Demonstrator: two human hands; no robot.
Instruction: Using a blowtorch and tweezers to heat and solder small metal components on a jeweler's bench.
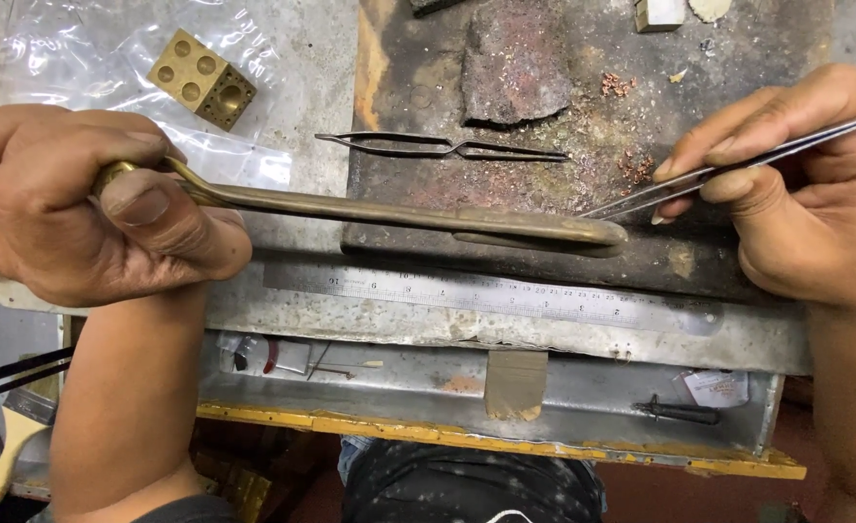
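Note:
My left hand (99,208) grips the handle end of a long brass torch pipe (399,215), which reaches right across the dark soldering board (428,58) and ends in a curved tip near the board's front edge. My right hand (806,184) pinches long steel tweezers (699,174), whose points come down right beside the pipe's tip. Whether the tweezers hold anything is too small to tell.
A second pair of tweezers (447,147) lies on the board, below a charred block (515,63). A steel ruler (467,292) lies along the bench front. A brass dapping cube (202,79) rests on clear plastic. A paintbrush (12,441) sits low left; a metal tray (583,392) holds small bits.

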